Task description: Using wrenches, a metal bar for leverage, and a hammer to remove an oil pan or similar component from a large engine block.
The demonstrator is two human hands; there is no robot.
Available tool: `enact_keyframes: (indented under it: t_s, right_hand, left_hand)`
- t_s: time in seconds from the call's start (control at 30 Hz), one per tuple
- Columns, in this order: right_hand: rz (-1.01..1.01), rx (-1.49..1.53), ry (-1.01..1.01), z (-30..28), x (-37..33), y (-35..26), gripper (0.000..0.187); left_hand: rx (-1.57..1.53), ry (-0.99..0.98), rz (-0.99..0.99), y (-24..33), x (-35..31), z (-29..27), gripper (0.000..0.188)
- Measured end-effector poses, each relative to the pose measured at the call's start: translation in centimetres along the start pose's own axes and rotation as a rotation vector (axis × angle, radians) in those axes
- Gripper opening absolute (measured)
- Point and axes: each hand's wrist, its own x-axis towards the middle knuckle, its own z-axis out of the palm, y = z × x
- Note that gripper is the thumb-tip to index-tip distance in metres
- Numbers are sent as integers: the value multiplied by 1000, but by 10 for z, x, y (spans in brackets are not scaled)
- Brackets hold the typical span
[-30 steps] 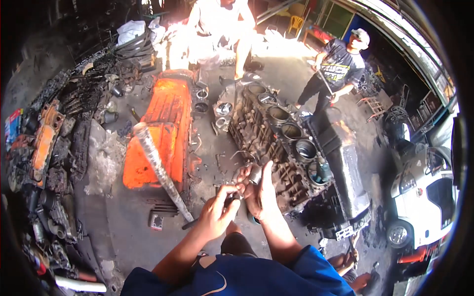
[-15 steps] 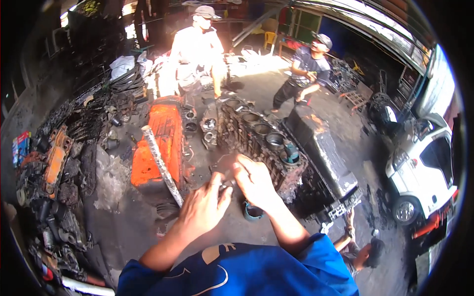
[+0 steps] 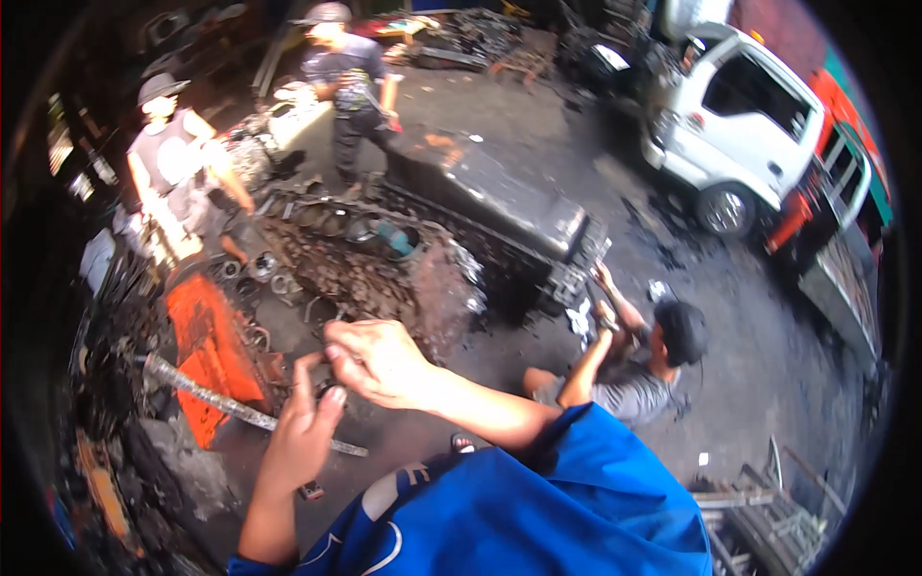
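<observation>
My left hand (image 3: pixel 303 430) and my right hand (image 3: pixel 382 365) meet in front of me, above the dark floor. Curled like a loose fist, my right hand has its thumb and forefinger pressed together at my left fingertips. The left fingers are bent, with the thumb raised. Anything small pinched between them is too hidden and blurred to name. Just past my hands lies a rusty engine block (image 3: pixel 331 274) with open cylinder bores and a teal item (image 3: pixel 392 238) at one bore. Left of them, a long mottled pipe (image 3: pixel 216 398) rests across an orange metal housing (image 3: pixel 213 331).
A big dark oil pan (image 3: pixel 495 197) lies beyond the block. To the right a person in grey (image 3: pixel 629 379) crouches by its end. Two more people (image 3: pixel 178 163) are at the far left. A white truck (image 3: pixel 735 125) stands far right, metal frames (image 3: pixel 768 518) near right.
My view has swung to the right, so the block and pipe sit farther left and more of the truck shows. My hands stay close together; the right one looks more tightly curled.
</observation>
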Motion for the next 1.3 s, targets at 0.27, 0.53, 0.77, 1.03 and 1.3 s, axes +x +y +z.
enact_keyframes:
  t_s: [0.27,0.53,0.77,1.03,1.3]
  right_hand:
    - [-7,-144,67,-34,-14,-6,21]
    - [55,-148,-36,-29,-10,-2,36]
    - [182,260,-62,-1,20,-15,63]
    - [149,447,-491,89,32,-14,61]
    - [399,396,-902,181,42,3,53]
  left_hand:
    - [-293,-118,-33,13,14,30,54]
    - [-307,48,-105,5,16,33,66]
    - [-560,462,213,-15,13,-2,50]
    - [-860,590,509,-13,-8,-42,34]
    - [-277,897,407,-104,-56,-112,28]
